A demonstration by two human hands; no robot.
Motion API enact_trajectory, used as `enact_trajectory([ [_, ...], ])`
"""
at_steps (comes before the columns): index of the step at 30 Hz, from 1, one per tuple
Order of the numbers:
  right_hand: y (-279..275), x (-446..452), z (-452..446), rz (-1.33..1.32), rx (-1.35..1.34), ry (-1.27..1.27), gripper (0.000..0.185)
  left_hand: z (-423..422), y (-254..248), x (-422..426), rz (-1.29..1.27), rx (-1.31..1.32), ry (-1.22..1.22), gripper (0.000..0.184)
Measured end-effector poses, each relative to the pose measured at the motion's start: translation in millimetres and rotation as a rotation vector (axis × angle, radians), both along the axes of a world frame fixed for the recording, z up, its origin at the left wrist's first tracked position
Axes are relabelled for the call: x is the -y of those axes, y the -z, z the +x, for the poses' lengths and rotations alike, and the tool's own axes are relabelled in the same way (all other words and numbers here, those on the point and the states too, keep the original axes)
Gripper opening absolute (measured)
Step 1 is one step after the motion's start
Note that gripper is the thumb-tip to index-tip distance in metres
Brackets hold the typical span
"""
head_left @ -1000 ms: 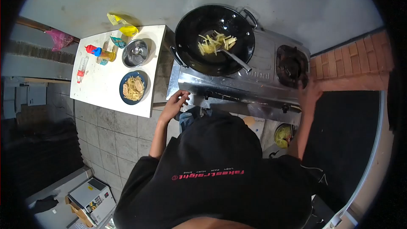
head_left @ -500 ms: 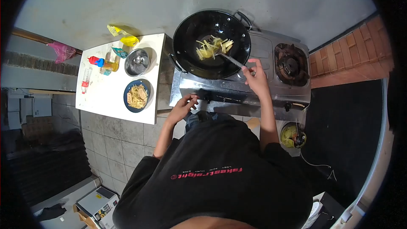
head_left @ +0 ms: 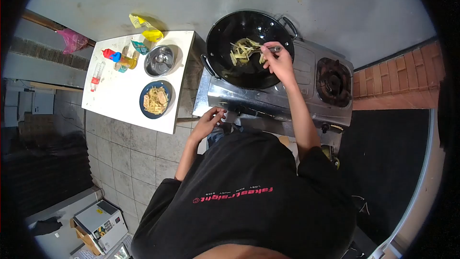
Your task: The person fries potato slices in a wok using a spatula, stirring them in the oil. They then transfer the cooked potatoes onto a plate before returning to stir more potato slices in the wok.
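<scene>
So my right hand is closed round the spatula's handle, over the wok where the potato strips sit. My left hand is half curled by the stove's front edge, nothing visible in it.

Your wok: glossy black metal
Your stove: shiny metal
Your bowl: smooth, polished metal
Your shirt: matt cloth
</scene>
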State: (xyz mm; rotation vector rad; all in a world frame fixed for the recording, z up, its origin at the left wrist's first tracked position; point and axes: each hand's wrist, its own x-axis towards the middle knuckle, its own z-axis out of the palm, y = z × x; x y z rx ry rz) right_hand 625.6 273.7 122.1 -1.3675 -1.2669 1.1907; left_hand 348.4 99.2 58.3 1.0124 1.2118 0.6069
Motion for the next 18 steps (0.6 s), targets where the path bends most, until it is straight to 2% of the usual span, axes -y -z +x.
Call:
enact_trajectory([
  [1,2.0,-9.0,-0.8,0.003,0.002,-0.001,0.025,-0.3,1.1,-0.9,0.003,0.002,-0.001,0.031],
  [3,-3.6,-20.1,-5.3,0.16,0.22,-0.048,0.021,-1.7,2.4,-3.7,0.021,0.034,-0.02,0.031],
  [5,-20.3,-24.5,-5.1,0.206,0.289,-0.086,0.022,-4.0,2.0,-5.3,0.017,0.03,-0.027,0.031],
  [7,-41.4,-28.6,-7.5,0.313,0.541,-0.22,0.02,-4.0,4.4,-4.1,0.011,0.033,-0.03,0.032],
  [8,-56.3,-28.9,-10.2,0.23,0.564,-0.286,0.02,-4.4,7.6,-3.8,0.032,0.044,-0.041,0.033],
  [9,-65.0,-32.3,-10.8,0.23,0.573,-0.29,0.02,-4.7,9.2,-4.2,0.053,0.054,-0.054,0.034],
  [11,-75.6,-36.2,-13.3,0.318,0.732,-0.453,0.022,-5.6,15.0,-3.2,0.036,0.091,-0.067,0.034],
  [12,-87.8,-35.6,-17.0,0.246,0.789,-0.492,0.024,-5.7,18.8,-3.2,0.055,0.09,-0.07,0.033],
  [15,-96.1,-40.4,-20.3,0.345,0.909,-0.565,0.025,-5.7,26.7,-1.9,0.055,0.089,-0.094,0.032],
  [18,-110.3,-46.2,-23.8,0.289,0.972,-0.572,0.025,-4.4,28.4,-2.4,0.071,0.078,-0.09,0.031],
])
